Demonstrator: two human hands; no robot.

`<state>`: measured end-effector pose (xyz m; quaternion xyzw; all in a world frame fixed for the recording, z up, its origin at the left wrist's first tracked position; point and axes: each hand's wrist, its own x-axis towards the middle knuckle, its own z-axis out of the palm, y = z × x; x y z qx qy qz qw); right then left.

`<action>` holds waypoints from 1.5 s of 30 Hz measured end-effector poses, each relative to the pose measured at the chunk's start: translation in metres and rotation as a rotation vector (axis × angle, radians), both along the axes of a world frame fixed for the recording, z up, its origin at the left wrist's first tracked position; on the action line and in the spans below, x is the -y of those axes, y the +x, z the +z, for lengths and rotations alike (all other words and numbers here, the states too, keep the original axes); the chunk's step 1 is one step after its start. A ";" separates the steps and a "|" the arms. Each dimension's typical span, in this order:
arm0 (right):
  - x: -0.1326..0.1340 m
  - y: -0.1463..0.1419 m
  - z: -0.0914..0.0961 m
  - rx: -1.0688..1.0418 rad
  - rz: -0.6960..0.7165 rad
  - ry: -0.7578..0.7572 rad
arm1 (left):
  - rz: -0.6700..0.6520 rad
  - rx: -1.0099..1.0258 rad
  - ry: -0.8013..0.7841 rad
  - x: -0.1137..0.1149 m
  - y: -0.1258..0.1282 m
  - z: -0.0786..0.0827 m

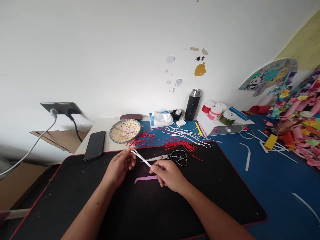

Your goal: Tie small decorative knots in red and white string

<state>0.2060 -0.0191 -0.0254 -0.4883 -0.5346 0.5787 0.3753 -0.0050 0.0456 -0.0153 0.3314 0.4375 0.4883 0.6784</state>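
Note:
A doubled length of white cord (142,158) runs slantwise between my hands above the black mat. My left hand (121,164) pinches its upper end between thumb and fingertips. Lower down and to the right, my right hand (170,175) grips the other end, its fingers curled under the thumb. Beneath my right hand lies a pair of pink bent-tip tweezers (146,178), partly covered by that hand. Scissors with black handles (178,156) rest on the mat just beyond my hands. Red cords (181,145) and white cords (190,134) are heaped farther back.
A woven basket (125,131) holds small red-and-white pieces, with a phone (95,145) to its left. Tissues (161,119), a black flask (193,105) and spools on a white box (220,121) line the wall. Paper flowers (297,130) crowd the right.

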 end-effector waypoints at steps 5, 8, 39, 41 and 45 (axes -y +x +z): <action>-0.001 0.000 0.001 -0.015 -0.005 -0.015 | -0.213 0.060 0.019 0.010 0.008 0.006; -0.001 0.000 0.001 -0.013 0.000 -0.013 | -0.213 0.104 0.047 0.010 0.006 0.009; 0.000 -0.001 -0.001 0.029 -0.003 0.042 | 0.035 -0.022 0.029 -0.005 -0.001 0.000; -0.001 -0.001 -0.002 0.011 -0.035 0.046 | -0.051 -0.012 0.021 -0.001 0.002 0.004; -0.003 -0.001 -0.003 -0.013 -0.064 0.056 | -0.220 -0.015 0.040 0.008 0.009 0.009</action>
